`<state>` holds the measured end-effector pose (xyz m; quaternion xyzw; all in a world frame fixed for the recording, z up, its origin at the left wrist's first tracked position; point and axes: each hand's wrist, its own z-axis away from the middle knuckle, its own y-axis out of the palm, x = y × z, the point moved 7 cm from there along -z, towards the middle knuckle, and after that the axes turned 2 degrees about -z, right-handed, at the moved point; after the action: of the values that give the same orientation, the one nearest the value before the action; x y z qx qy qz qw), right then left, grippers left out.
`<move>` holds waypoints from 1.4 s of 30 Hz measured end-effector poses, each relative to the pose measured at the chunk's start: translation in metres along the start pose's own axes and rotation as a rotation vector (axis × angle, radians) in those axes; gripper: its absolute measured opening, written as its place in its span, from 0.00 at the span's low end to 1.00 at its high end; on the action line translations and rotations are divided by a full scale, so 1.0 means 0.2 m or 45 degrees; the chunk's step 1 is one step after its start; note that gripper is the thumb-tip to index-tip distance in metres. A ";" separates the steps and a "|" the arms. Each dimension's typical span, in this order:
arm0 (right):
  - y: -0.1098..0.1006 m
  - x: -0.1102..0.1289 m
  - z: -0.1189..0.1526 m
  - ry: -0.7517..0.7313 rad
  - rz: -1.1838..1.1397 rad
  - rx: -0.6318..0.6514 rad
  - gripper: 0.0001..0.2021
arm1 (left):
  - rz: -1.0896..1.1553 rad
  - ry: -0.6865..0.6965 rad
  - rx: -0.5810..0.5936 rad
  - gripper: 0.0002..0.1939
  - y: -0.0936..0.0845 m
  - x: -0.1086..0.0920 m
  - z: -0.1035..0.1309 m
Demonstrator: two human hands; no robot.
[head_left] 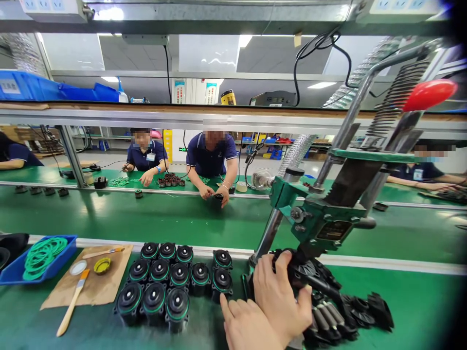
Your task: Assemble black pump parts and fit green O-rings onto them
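Note:
My left hand (278, 296) rests at the foot of the green hand press (321, 214), its fingers bent over a black part (280, 256) that they mostly cover. In front of its wrist lies my right hand (248, 323), one digit stretched toward the nearest black round housing (222, 281) and the other fingers bent downward, their tips hidden. Nothing shows in that hand. More black housings (159, 270) with green sealing rings stand upright in rows to the left. Right of my left hand is a pile of black plastic parts (328, 287) with grey metal cylinders (329, 313).
At left, a blue tray (10, 278) holds green rings (45, 257). Brown paper (102, 287) carries a brush (75, 299) and a yellow-rimmed lid (102, 265). The red lever knob (430, 95) juts out upper right. Co-workers (211, 155) sit across the green conveyor (109, 218).

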<state>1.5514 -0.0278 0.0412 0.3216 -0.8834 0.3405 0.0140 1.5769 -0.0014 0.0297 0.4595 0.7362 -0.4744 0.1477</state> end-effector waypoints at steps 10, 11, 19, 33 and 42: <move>0.00 0.03 -0.04 0.025 -0.005 0.057 0.15 | -0.001 0.007 0.063 0.37 -0.02 -0.02 -0.01; 0.00 0.04 -0.04 0.020 -0.004 0.071 0.14 | 0.003 0.008 0.060 0.37 -0.03 -0.03 -0.01; 0.06 0.11 -0.02 -0.038 -0.011 0.154 0.10 | 0.018 0.057 0.039 0.20 -0.05 -0.04 -0.01; -0.08 0.05 -0.04 -0.010 0.589 -0.340 0.19 | 0.020 0.037 0.003 0.38 -0.01 -0.01 -0.01; 0.11 0.25 0.15 -0.097 0.230 0.414 0.06 | 0.114 0.059 -0.001 0.34 -0.05 -0.04 -0.03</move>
<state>1.5047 -0.0611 0.0180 0.2516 -0.8419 0.4663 -0.1022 1.5743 -0.0014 0.0428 0.5029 0.7183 -0.4562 0.1517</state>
